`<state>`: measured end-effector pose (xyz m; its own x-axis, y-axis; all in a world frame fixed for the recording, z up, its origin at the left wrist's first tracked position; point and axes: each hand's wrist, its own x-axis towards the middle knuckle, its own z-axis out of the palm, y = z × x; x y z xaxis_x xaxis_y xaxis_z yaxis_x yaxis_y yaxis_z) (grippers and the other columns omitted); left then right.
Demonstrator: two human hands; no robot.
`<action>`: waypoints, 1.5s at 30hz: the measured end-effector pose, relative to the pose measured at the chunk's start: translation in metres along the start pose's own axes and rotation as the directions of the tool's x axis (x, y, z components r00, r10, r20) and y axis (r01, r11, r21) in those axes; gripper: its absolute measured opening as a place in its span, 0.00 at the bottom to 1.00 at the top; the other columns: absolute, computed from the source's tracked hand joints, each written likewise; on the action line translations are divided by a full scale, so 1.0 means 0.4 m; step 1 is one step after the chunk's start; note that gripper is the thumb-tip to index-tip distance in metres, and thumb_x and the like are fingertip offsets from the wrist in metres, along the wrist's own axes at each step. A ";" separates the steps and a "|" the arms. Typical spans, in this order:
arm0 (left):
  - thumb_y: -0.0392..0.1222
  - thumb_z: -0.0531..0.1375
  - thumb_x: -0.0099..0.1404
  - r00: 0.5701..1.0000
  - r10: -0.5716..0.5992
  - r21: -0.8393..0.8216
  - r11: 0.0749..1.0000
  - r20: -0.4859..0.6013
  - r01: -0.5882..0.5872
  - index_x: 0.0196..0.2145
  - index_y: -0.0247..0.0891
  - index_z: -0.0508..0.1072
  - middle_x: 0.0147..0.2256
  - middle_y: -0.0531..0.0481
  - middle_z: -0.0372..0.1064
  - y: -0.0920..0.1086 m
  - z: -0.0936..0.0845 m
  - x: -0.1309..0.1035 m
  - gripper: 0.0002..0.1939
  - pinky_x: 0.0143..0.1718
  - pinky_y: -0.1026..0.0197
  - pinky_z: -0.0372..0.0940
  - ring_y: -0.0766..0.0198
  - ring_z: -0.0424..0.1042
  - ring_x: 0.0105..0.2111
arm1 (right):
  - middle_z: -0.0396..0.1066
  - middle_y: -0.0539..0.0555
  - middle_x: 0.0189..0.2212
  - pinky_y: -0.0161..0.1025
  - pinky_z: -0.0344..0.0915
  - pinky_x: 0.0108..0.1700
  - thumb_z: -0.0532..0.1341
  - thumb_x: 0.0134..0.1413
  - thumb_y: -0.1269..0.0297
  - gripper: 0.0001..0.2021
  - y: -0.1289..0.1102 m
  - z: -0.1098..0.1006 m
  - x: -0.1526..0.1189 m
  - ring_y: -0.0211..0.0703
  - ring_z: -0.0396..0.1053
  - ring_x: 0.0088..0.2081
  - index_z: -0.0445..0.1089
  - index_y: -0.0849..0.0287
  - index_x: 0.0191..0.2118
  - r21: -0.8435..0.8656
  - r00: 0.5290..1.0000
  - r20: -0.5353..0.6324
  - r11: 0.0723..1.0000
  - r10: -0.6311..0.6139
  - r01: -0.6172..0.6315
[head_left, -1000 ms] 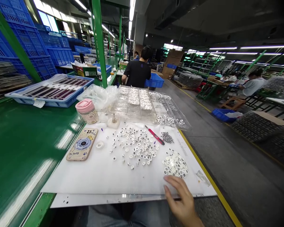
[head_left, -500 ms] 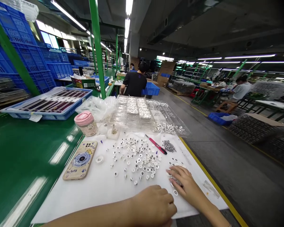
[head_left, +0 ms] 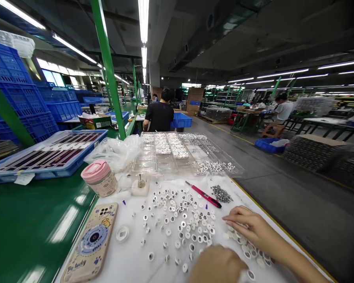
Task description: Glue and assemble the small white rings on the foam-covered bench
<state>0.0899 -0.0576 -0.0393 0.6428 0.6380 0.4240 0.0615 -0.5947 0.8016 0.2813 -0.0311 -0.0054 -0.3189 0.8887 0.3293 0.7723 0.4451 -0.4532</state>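
Small round white pieces (head_left: 194,237), several with dark or shiny centres, lie scattered over the white sheet (head_left: 129,263). My right hand (head_left: 253,228) reaches in from the right with its fingers stretched out, low over a second group of flat round pieces (head_left: 247,254). Part of that group is hidden beneath the hand. At the bottom edge, my left hand (head_left: 220,265) is smeared by motion, its fingers hidden below the back of the hand. A white ring-shaped piece (head_left: 250,275) shows beside it. Whether the left hand holds anything is not visible.
Beyond the pieces lie a red and black pen-like tool (head_left: 205,194) and a pile of small metal parts (head_left: 221,193). A phone (head_left: 91,243), a pink-lidded jar (head_left: 99,179) and a small fixture (head_left: 141,184) stand left. Clear compartment trays (head_left: 146,167) lie behind. A co-worker (head_left: 160,112) sits ahead.
The view has shifted, so the table things appear lower and nearer. My left hand has moved lower and right in the picture. More flat pieces now show beside my right hand.
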 end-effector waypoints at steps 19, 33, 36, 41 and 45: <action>0.34 0.68 0.50 0.579 -0.815 -0.958 0.174 -0.010 0.229 0.35 0.29 0.76 0.33 0.40 0.74 -0.035 -0.138 0.124 0.12 0.33 0.70 0.68 0.69 0.71 0.27 | 0.69 0.56 0.43 0.39 0.68 0.41 0.54 0.57 0.65 0.15 -0.039 -0.021 0.127 0.43 0.68 0.42 0.67 0.51 0.50 0.053 1.000 0.009 0.998 -0.028 0.027; 0.37 0.65 0.54 0.549 -0.827 -0.860 0.363 -0.120 0.359 0.40 0.29 0.72 0.37 0.38 0.74 -0.034 -0.145 0.122 0.15 0.23 0.67 0.68 0.66 0.72 0.24 | 0.74 0.56 0.25 0.37 0.62 0.30 0.61 0.41 0.65 0.07 0.187 -0.028 0.112 0.45 0.70 0.28 0.75 0.60 0.26 -0.014 0.826 0.017 0.826 0.564 -0.564; 0.40 0.66 0.53 0.552 -0.825 -0.849 0.373 -0.120 0.373 0.40 0.29 0.73 0.37 0.38 0.74 -0.034 -0.145 0.120 0.17 0.23 0.66 0.68 0.65 0.72 0.24 | 0.74 0.55 0.24 0.36 0.62 0.30 0.61 0.40 0.66 0.06 0.185 -0.033 0.113 0.44 0.70 0.28 0.75 0.59 0.24 0.004 0.821 0.024 0.821 0.571 -0.571; 0.45 0.67 0.51 0.574 -0.806 -0.826 0.418 -0.145 0.378 0.38 0.29 0.74 0.36 0.38 0.74 -0.044 -0.140 0.119 0.20 0.21 0.66 0.66 0.65 0.72 0.23 | 0.75 0.57 0.24 0.36 0.64 0.31 0.61 0.40 0.67 0.06 0.152 -0.059 0.113 0.46 0.72 0.29 0.75 0.62 0.25 0.048 0.804 0.003 0.803 0.595 -0.594; 0.46 0.66 0.51 0.597 -0.790 -0.807 0.439 -0.139 0.394 0.38 0.29 0.74 0.34 0.39 0.74 -0.039 -0.139 0.119 0.20 0.20 0.66 0.65 0.65 0.71 0.22 | 0.75 0.56 0.24 0.36 0.68 0.32 0.62 0.45 0.60 0.11 0.063 -0.044 0.122 0.45 0.73 0.30 0.73 0.63 0.32 0.368 0.865 0.083 0.792 0.494 -0.488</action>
<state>0.0771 0.0091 -0.0084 0.2291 0.9186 -0.3220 -0.3364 0.3851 0.8594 0.2948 0.0216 0.0137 0.0604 0.9981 -0.0078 0.5651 -0.0407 -0.8240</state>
